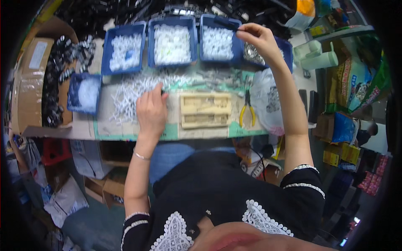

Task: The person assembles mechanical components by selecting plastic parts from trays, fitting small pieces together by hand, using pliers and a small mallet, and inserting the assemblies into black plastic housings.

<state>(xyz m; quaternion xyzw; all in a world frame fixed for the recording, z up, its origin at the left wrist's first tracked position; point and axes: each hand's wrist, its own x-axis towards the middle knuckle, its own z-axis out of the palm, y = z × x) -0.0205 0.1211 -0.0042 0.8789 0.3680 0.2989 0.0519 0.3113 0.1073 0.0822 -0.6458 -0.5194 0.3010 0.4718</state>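
Observation:
My right hand [258, 37] is raised over the bins at the back right. Its thumb and fingers pinch a long, narrow black piece [225, 22] that reaches left over a blue bin [202, 50] of small white parts. My left hand [151, 109] is low over a loose pile of thin white plastic pieces [123, 97], its fingers bent together. A tiny dark spot shows between its fingertips, too small to name. Just right of that hand lies a cream-coloured fixture block [205, 124] with recessed slots. Yellow-handled pliers [247, 115] rest beside the fixture.
More blue bins [151, 54] of white parts line the back, with black pieces heaped behind them. A small blue tray [71, 94] and a cardboard box [31, 83] stand left. A clear plastic bag [261, 102] and pale green containers [320, 60] are on the right.

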